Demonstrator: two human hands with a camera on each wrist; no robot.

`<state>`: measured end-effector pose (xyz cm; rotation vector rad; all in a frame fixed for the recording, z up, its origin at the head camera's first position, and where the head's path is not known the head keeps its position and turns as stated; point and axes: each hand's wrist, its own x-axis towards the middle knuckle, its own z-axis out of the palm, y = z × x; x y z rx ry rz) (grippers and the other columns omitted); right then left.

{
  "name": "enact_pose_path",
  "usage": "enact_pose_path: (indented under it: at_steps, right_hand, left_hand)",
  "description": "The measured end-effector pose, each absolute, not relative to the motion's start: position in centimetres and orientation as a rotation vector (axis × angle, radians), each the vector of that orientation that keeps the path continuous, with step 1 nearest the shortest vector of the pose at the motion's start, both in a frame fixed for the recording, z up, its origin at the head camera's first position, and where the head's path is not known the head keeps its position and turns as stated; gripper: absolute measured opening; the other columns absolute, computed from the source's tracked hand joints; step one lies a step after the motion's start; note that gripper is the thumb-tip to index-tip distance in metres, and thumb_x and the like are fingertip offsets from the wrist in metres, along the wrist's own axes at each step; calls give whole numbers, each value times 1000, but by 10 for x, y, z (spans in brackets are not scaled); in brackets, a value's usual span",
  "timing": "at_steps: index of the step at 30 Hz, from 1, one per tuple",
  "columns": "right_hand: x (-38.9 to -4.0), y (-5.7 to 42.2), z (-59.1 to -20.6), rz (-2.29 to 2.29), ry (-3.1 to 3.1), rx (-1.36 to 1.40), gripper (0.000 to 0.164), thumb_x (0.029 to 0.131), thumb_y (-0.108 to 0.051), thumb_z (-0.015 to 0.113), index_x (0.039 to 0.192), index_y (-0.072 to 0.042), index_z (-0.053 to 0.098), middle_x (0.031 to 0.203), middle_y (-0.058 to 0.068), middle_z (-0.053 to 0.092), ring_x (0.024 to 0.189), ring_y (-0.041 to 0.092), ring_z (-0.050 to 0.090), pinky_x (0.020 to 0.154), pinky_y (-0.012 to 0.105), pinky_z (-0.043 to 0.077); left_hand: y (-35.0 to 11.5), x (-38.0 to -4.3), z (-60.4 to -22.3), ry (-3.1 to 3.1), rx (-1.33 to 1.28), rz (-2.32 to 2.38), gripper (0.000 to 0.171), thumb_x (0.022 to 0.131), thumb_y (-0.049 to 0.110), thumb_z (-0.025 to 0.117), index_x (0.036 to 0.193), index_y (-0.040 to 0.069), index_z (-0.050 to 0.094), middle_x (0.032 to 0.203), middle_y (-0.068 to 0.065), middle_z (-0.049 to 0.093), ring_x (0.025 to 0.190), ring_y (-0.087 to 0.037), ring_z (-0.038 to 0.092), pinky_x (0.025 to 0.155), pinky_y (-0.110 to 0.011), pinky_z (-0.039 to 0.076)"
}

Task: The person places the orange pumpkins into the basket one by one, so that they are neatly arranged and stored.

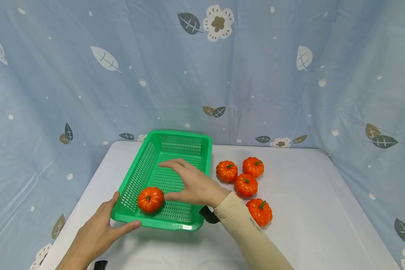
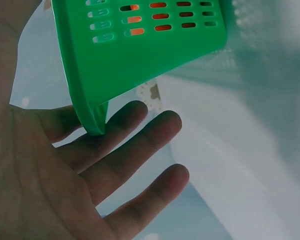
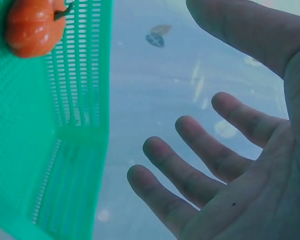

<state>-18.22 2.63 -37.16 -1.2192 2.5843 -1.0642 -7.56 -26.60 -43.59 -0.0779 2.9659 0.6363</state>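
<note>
One pumpkin in the basket, four plainly outside: if filling is under way, most appears left.
Nearest, the left grip, fingers spread, touches the basket's near-left corner. Beyond, the right grip, spread and empty, hangs over the basket, its thumb beside the pumpkin. On the desk, to the right, lie the outlying pumpkins; an orange sliver by the sleeve is too hidden to identify. Head view alone shows these; left wrist view adds fingers beneath the rim, right wrist view the bare palm.
</note>
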Motion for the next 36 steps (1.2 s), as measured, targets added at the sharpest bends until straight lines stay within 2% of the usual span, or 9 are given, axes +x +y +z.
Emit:
enact_pose_path:
  at_steps: [8, 13, 17, 25, 31, 36]
  right_hand:
    - [-172, 74, -380, -1308, 2634, -1066, 79, 85, -36, 84, 152, -32, 43, 152, -19, 40, 137, 4, 41, 109, 39, 44]
    - [-172, 105, -394, -1343, 2693, -948, 77, 86, -36, 84, 152, -31, 44, 151, -21, 41, 139, 8, 41, 111, 42, 42]
    - [-168, 134, -403, -1348, 2723, -807, 75, 85, -36, 84, 150, -31, 46, 149, -18, 43, 139, 12, 42, 109, 46, 43]
    - [-160, 184, -418, -1280, 2821, -646, 74, 84, -50, 81, 148, -35, 46, 151, -11, 45, 141, 21, 41, 110, 60, 38]
    - [-155, 211, -433, -1316, 2818, -655, 76, 83, -39, 85, 148, -32, 46, 149, -6, 48, 137, 26, 45, 106, 60, 42]
    - [-149, 229, -448, -1291, 2840, -576, 81, 81, -41, 87, 149, -28, 45, 148, 2, 48, 134, 31, 47, 103, 60, 44]
  left_hand:
    - [-266, -75, -436, 2966, -75, 651, 124, 80, 79, 64, 162, 2, 12, 152, -33, 36, 130, -54, 44, 84, -70, 47]
    - [-266, -73, -436, 2973, -66, 659, 123, 81, 78, 64, 162, 2, 12, 152, -32, 37, 130, -53, 45, 84, -69, 47]
    - [-267, -72, -436, 2979, -63, 656, 122, 81, 77, 64, 163, 3, 11, 152, -32, 37, 130, -53, 45, 85, -69, 47]
    - [-269, -72, -437, 2973, -62, 652, 122, 82, 77, 64, 163, 3, 9, 152, -32, 35, 130, -54, 44, 85, -70, 46]
    - [-270, -71, -438, 2987, -54, 662, 121, 83, 75, 64, 163, 3, 8, 153, -32, 35, 131, -53, 43, 87, -72, 44]
    - [-270, -71, -438, 2997, -37, 669, 120, 84, 74, 65, 163, 4, 9, 153, -31, 36, 131, -52, 44, 88, -71, 44]
